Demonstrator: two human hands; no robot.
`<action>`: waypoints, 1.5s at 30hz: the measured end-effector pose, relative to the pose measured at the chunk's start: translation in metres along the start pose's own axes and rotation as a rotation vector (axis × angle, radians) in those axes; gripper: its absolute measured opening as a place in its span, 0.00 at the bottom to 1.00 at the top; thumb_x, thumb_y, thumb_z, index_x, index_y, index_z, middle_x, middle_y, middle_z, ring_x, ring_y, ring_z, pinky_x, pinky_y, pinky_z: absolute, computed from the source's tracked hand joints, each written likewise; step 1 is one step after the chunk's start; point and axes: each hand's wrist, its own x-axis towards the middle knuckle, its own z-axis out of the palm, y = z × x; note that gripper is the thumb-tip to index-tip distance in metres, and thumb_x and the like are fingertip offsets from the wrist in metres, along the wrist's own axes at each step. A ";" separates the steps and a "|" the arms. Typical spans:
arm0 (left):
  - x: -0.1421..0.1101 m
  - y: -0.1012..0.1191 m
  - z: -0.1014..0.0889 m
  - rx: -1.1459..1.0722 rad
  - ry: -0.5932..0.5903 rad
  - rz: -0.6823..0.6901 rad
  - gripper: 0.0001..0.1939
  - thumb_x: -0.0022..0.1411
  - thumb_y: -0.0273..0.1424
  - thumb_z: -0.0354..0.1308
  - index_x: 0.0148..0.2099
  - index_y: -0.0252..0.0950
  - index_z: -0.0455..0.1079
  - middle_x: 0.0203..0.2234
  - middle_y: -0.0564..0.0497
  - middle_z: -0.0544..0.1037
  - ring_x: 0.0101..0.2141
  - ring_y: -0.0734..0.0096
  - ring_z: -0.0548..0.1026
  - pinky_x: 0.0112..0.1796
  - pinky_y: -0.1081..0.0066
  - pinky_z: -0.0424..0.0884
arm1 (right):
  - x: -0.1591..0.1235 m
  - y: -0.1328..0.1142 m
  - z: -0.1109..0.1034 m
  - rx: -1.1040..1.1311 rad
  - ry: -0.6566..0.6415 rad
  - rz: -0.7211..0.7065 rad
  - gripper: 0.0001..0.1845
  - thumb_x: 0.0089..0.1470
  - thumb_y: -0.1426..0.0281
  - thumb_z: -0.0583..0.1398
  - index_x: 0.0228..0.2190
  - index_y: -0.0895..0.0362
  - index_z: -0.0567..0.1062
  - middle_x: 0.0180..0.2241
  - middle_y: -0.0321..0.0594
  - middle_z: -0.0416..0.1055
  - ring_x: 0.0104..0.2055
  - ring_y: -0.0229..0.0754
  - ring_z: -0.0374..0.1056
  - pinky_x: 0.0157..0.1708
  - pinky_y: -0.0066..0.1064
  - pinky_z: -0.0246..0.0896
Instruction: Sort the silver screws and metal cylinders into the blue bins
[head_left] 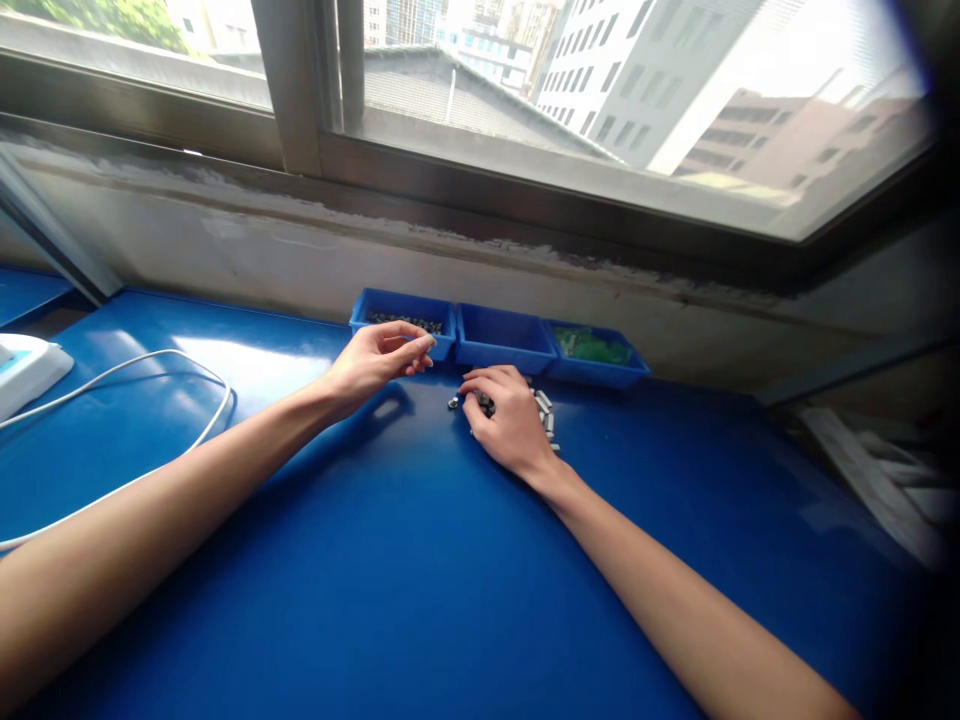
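Observation:
Raised in front of the left blue bin, my left hand (390, 356) has its thumb and fingertips pinched together; whatever is between them is too small to name. My right hand (506, 412) rests on the table over a pile of small parts, its fingers curved around dark pieces (486, 404). Whether it grips any of them is hidden. One small shiny metal part (453, 402) lies just left of the right fingertips. Several short grey-white bar-shaped pieces (544, 408) lie to the right of that hand, partly covered by it.
Three joined blue bins stand along the wall: the left bin (360, 312) has small dark parts, the middle bin (499, 352) shows bare plastic, and the right one holds green material (596, 346). A white cable (214, 420) and white device (30, 372) lie on the blue table (450, 580).

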 end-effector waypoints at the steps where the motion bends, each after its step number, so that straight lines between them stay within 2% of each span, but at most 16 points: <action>1: 0.001 0.001 0.000 -0.012 0.031 0.013 0.21 0.54 0.44 0.72 0.41 0.32 0.76 0.30 0.49 0.79 0.31 0.74 0.74 0.37 0.72 0.68 | 0.000 0.000 0.000 0.000 0.000 0.000 0.11 0.55 0.78 0.59 0.30 0.54 0.80 0.40 0.42 0.80 0.48 0.50 0.70 0.52 0.43 0.65; 5: 0.002 0.007 -0.001 -0.046 0.096 0.066 0.22 0.57 0.42 0.71 0.47 0.31 0.77 0.38 0.44 0.82 0.40 0.68 0.79 0.43 0.70 0.71 | 0.000 0.001 0.001 -0.001 -0.004 0.000 0.11 0.56 0.78 0.59 0.31 0.54 0.80 0.40 0.42 0.80 0.49 0.49 0.70 0.52 0.42 0.65; 8: 0.002 0.010 -0.001 -0.078 0.110 0.081 0.25 0.60 0.41 0.69 0.55 0.34 0.75 0.50 0.41 0.80 0.44 0.65 0.79 0.46 0.67 0.73 | -0.001 0.001 0.001 0.000 -0.002 0.002 0.11 0.56 0.78 0.59 0.31 0.54 0.80 0.40 0.42 0.80 0.49 0.49 0.70 0.52 0.42 0.65; 11: 0.000 0.009 0.000 -0.103 0.086 0.072 0.30 0.63 0.40 0.66 0.64 0.38 0.68 0.59 0.41 0.74 0.47 0.63 0.80 0.48 0.65 0.74 | -0.001 0.001 0.000 -0.003 -0.004 0.003 0.11 0.56 0.77 0.59 0.31 0.54 0.80 0.40 0.42 0.80 0.49 0.49 0.70 0.53 0.43 0.65; 13: -0.002 0.008 0.001 -0.052 0.036 0.075 0.31 0.64 0.41 0.64 0.66 0.38 0.66 0.58 0.40 0.75 0.48 0.62 0.80 0.48 0.64 0.75 | -0.001 0.001 0.000 -0.004 -0.005 0.001 0.11 0.56 0.77 0.59 0.31 0.54 0.80 0.40 0.42 0.80 0.49 0.49 0.70 0.52 0.43 0.65; 15: -0.004 0.007 0.002 0.079 -0.029 0.094 0.29 0.66 0.42 0.63 0.64 0.35 0.68 0.53 0.40 0.79 0.46 0.61 0.80 0.46 0.65 0.75 | 0.000 0.001 0.000 -0.005 -0.004 0.001 0.11 0.56 0.77 0.58 0.31 0.54 0.80 0.40 0.42 0.80 0.48 0.50 0.70 0.52 0.44 0.65; 18: -0.007 0.002 0.005 0.336 -0.111 0.164 0.21 0.67 0.42 0.60 0.55 0.32 0.75 0.46 0.42 0.82 0.43 0.62 0.81 0.44 0.67 0.76 | 0.000 0.001 0.000 -0.004 -0.004 -0.002 0.11 0.57 0.77 0.58 0.32 0.54 0.80 0.41 0.42 0.80 0.49 0.50 0.70 0.52 0.44 0.65; 21: -0.009 -0.006 0.008 0.602 -0.171 0.332 0.15 0.70 0.37 0.56 0.51 0.34 0.78 0.46 0.44 0.82 0.46 0.62 0.80 0.44 0.68 0.75 | -0.001 0.002 0.000 -0.009 -0.002 -0.001 0.11 0.56 0.77 0.58 0.33 0.54 0.80 0.41 0.43 0.80 0.49 0.51 0.70 0.52 0.46 0.66; 24: -0.010 -0.015 0.007 0.836 -0.335 0.551 0.14 0.71 0.30 0.53 0.54 0.35 0.77 0.50 0.45 0.81 0.50 0.62 0.78 0.53 0.65 0.72 | -0.001 0.003 0.000 -0.015 0.010 0.003 0.12 0.57 0.77 0.57 0.34 0.54 0.81 0.41 0.44 0.80 0.48 0.52 0.70 0.51 0.47 0.66; 26: -0.010 -0.019 0.006 0.942 -0.409 0.630 0.15 0.72 0.29 0.52 0.56 0.35 0.76 0.54 0.45 0.79 0.53 0.61 0.76 0.55 0.63 0.71 | 0.000 0.003 0.000 -0.014 0.018 0.006 0.13 0.57 0.78 0.57 0.34 0.55 0.81 0.41 0.44 0.80 0.48 0.51 0.70 0.51 0.46 0.66; 29: -0.011 -0.022 0.005 1.020 -0.449 0.684 0.16 0.73 0.30 0.51 0.56 0.36 0.75 0.54 0.45 0.79 0.52 0.61 0.76 0.54 0.63 0.72 | 0.000 0.003 0.000 -0.014 0.022 0.013 0.13 0.57 0.78 0.56 0.33 0.56 0.81 0.41 0.45 0.80 0.48 0.51 0.70 0.51 0.46 0.67; 33: -0.013 -0.022 0.005 1.063 -0.418 0.670 0.13 0.72 0.30 0.53 0.53 0.35 0.76 0.45 0.44 0.82 0.46 0.62 0.78 0.49 0.65 0.73 | 0.000 0.003 0.000 -0.010 0.008 0.015 0.13 0.57 0.78 0.56 0.33 0.56 0.80 0.40 0.44 0.80 0.49 0.51 0.70 0.52 0.45 0.66; 36: -0.014 -0.023 0.004 1.054 -0.347 0.616 0.11 0.71 0.30 0.54 0.48 0.36 0.77 0.40 0.45 0.81 0.42 0.64 0.78 0.45 0.68 0.73 | 0.001 0.003 0.000 -0.004 0.011 0.011 0.13 0.57 0.78 0.56 0.32 0.56 0.80 0.40 0.44 0.80 0.48 0.51 0.70 0.52 0.45 0.66; 41: -0.013 -0.020 0.003 0.885 -0.170 0.432 0.11 0.67 0.34 0.59 0.48 0.38 0.79 0.37 0.47 0.81 0.36 0.67 0.77 0.40 0.70 0.72 | 0.001 0.003 0.001 0.005 0.016 0.007 0.13 0.56 0.78 0.56 0.32 0.54 0.80 0.40 0.44 0.80 0.49 0.53 0.69 0.51 0.47 0.66; 45: -0.011 -0.016 0.002 0.747 -0.070 0.342 0.16 0.65 0.43 0.61 0.41 0.35 0.81 0.33 0.47 0.79 0.32 0.69 0.75 0.35 0.71 0.70 | 0.001 0.003 0.001 0.024 0.016 -0.003 0.13 0.56 0.79 0.56 0.31 0.54 0.80 0.40 0.44 0.80 0.48 0.53 0.69 0.51 0.48 0.65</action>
